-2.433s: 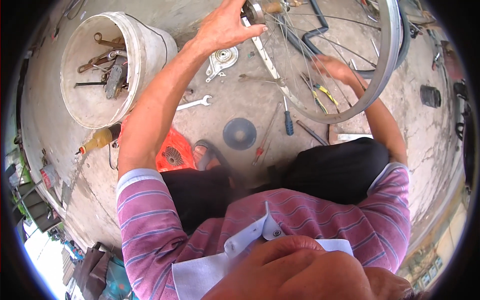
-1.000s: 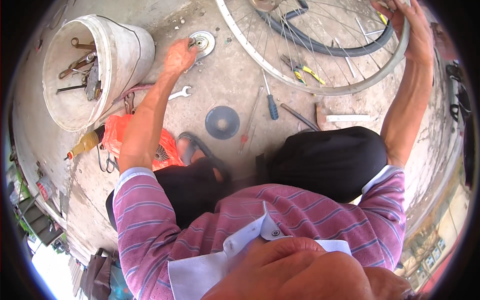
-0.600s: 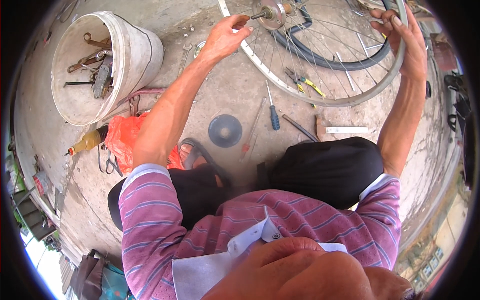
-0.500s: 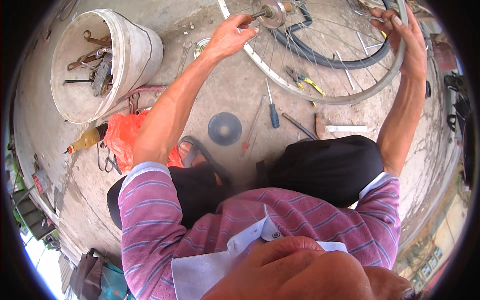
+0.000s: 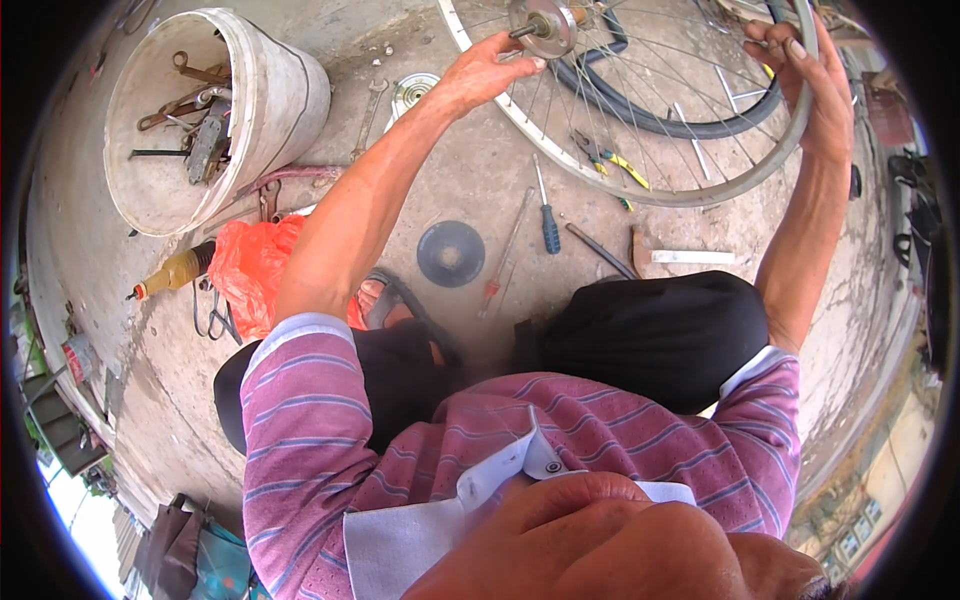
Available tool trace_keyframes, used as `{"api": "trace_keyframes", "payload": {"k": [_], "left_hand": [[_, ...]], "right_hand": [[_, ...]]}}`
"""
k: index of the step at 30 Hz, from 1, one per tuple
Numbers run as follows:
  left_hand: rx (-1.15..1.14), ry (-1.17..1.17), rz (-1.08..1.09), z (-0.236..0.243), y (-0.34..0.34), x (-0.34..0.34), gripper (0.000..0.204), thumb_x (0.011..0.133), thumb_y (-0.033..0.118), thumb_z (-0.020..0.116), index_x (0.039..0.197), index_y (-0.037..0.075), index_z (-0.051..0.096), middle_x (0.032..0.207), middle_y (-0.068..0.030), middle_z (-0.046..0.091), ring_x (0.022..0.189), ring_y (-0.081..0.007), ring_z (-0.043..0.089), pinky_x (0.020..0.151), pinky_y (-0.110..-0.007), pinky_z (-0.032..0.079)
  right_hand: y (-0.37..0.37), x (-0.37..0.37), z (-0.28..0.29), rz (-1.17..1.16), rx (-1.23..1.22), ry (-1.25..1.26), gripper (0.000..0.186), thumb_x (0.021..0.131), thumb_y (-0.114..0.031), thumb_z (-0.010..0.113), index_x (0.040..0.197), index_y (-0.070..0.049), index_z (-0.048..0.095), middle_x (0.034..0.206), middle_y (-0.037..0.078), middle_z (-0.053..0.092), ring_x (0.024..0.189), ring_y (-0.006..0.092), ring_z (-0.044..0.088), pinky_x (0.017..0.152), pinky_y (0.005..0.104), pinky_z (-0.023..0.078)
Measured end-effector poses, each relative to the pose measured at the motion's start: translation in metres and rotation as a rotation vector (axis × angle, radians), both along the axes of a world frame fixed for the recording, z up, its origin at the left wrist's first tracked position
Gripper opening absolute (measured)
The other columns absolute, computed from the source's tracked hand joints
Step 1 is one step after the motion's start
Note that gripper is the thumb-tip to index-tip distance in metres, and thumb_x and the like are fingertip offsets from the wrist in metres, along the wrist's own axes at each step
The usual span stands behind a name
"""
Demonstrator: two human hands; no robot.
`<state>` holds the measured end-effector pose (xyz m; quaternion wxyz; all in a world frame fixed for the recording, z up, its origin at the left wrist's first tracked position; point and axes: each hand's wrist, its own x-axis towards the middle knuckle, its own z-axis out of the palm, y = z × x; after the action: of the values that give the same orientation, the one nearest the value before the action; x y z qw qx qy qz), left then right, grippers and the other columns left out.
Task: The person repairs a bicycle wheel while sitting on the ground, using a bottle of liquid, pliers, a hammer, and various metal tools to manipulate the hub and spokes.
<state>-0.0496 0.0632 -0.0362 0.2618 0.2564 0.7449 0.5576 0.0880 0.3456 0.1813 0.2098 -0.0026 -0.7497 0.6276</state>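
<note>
A spoked bicycle wheel (image 5: 700,197) is held up over the ground at the top. My left hand (image 5: 488,75) is at its hub (image 5: 548,35), fingertips by the end of the axle (image 5: 524,31). The thumb stretches out apart from the fingers, below the axle. On the right, my right hand (image 5: 822,90) grips the rim between palm and curled fingers. Seen through the spokes, a black tyre (image 5: 655,122) and yellow-handled pliers (image 5: 625,168) lie on the ground beneath.
A tipped white bucket (image 5: 275,110) holds wrenches. Around my feet lie a red plastic bag (image 5: 250,265), an amber bottle (image 5: 170,275), a dark disc (image 5: 450,254), a blue-handled screwdriver (image 5: 549,225), a red-handled one (image 5: 490,290) and a hammer (image 5: 690,257). A wrench (image 5: 370,115) lies near the bucket.
My left hand has loosened from its pinch on the axle; the thumb now sticks out farther right and the axle end shows. My right hand stays on the rim.
</note>
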Motion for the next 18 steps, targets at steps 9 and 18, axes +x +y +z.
{"api": "trace_keyframes", "payload": {"k": [9,18], "left_hand": [[0.061,0.263,-0.075,-0.002,0.026,0.008,0.075,0.078,0.042,0.085,0.136,0.001,0.057,0.129,-0.0141,0.065,0.124,-0.0242,0.059,0.108,-0.039,0.044],[0.221,0.004,0.499,-0.022,0.013,-0.026,0.034,0.085,0.034,0.079,0.102,0.006,0.071,0.096,-0.0041,0.072,0.088,-0.0156,0.062,0.081,-0.032,0.047]], "right_hand": [[-0.032,0.005,0.010,-0.020,-0.065,-0.012,0.080,0.083,-0.027,0.077,0.147,0.002,0.040,0.089,0.008,0.067,0.091,0.0247,0.071,0.084,0.0399,0.061],[-0.002,-0.018,-0.030,0.462,-0.363,0.003,0.054,0.104,-0.036,0.055,0.144,0.000,0.049,0.123,0.010,0.066,0.109,0.0203,0.065,0.097,0.0368,0.053]]}}
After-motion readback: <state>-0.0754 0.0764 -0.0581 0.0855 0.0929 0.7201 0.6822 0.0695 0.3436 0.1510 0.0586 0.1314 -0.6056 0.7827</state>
